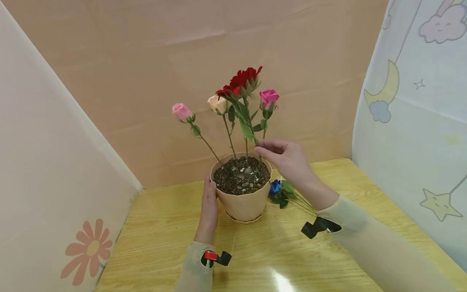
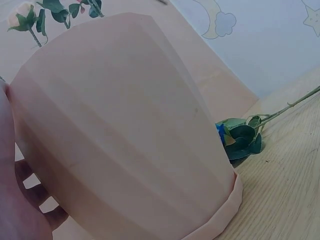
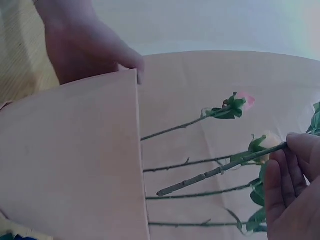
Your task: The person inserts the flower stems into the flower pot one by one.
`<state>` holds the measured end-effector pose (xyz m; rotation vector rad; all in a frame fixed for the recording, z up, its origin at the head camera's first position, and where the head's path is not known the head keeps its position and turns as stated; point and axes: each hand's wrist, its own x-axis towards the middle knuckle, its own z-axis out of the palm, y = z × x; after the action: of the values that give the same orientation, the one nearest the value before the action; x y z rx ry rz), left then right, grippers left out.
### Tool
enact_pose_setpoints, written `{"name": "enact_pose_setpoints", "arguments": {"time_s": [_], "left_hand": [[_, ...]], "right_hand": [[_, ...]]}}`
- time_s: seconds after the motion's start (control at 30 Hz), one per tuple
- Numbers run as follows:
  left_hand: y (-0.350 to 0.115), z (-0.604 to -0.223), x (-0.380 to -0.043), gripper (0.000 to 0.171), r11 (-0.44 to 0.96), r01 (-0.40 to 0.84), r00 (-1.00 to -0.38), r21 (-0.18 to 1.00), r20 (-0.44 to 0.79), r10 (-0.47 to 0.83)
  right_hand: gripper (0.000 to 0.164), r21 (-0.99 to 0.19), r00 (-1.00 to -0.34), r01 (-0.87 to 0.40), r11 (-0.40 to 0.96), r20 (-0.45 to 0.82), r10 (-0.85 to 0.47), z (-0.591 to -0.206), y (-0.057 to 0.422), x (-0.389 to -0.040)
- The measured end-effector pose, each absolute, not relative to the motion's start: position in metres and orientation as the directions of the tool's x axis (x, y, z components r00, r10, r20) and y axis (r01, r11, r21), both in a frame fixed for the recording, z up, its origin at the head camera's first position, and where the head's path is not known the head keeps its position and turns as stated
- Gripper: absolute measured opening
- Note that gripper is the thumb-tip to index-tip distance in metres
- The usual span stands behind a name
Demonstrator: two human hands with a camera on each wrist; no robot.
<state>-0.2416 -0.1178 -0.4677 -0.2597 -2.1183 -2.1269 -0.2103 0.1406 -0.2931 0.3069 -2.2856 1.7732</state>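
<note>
My right hand [image 1: 288, 158] pinches the stem of a red flower [image 1: 249, 77] between thumb and fingertips, above the right side of the pot. In the right wrist view, the lower end of that stem [image 3: 200, 177] shows bare and free, beyond the rim. My left hand [image 1: 208, 205] rests along the left side of the peach flower pot [image 1: 242, 205], its thumb at the rim. Dark soil [image 1: 233, 182] with pebbles fills the pot. A pink rose [image 1: 181, 111], a cream rose [image 1: 217, 104] and a magenta rose [image 1: 269, 98] stand above it; the red blooms overlap.
A blue rose [image 1: 275, 187] lies with green leaves and stems on the wooden table [image 1: 164, 243], right of the pot. A saucer [image 1: 246, 220] sits under the pot. A peach cloth [image 1: 127, 101] hangs behind, with printed white cloths [image 1: 412, 134] at the sides.
</note>
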Motion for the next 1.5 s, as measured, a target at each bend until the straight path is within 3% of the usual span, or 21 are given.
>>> {"name": "enact_pose_setpoints", "arguments": {"time_s": [0.33,0.8,1.17,1.5], "left_hand": [[-0.119,-0.468,-0.241,0.056,0.008,0.231,-0.972,0.973,0.231,0.033],[-0.115,-0.467,-0.241,0.057,0.0,0.256,-0.966,0.967,0.256,0.026],[-0.117,-0.467,-0.243,0.058,0.003,0.256,-0.966,0.967,0.256,0.032],[-0.115,-0.466,-0.243,0.058,-0.015,0.267,-0.963,0.964,0.268,0.042]], "right_hand": [[0.024,-0.868,-0.881,-0.465,0.174,0.473,0.007,-0.296,0.096,-0.236],[0.026,-0.88,-0.891,-0.444,0.169,0.453,0.019,-0.326,0.05,-0.268],[0.025,-0.859,-0.887,-0.448,0.246,0.461,-0.004,-0.342,0.036,-0.279],[0.021,-0.781,-0.886,-0.443,0.439,0.456,-0.083,-0.351,0.039,-0.282]]}}
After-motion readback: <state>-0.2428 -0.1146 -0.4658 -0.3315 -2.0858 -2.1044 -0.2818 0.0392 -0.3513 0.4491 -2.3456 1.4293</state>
